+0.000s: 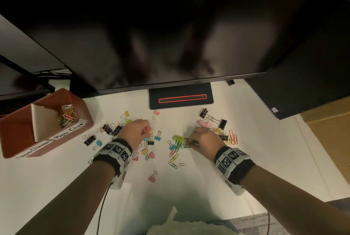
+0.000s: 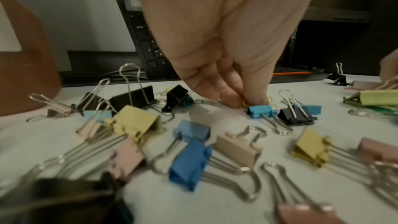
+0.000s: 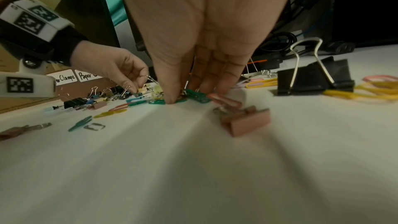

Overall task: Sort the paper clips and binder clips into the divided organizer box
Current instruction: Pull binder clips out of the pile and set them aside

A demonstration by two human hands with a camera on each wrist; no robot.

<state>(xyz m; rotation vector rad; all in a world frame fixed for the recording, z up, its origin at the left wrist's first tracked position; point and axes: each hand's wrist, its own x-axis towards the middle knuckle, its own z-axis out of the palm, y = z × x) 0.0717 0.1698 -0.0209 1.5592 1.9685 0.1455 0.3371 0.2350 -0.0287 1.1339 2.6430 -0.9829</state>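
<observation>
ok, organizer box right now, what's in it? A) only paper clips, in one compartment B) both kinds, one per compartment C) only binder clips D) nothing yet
A: in the head view the organizer box holds a pile of coloured paper clips in the far compartment, while the near compartment shows no clips and the binder clips lie out on the table.

Bare forearms; black wristbands (image 1: 234, 164) with white blocks bearing black square markers; thin black cable (image 1: 103, 208) trailing from left band.
</observation>
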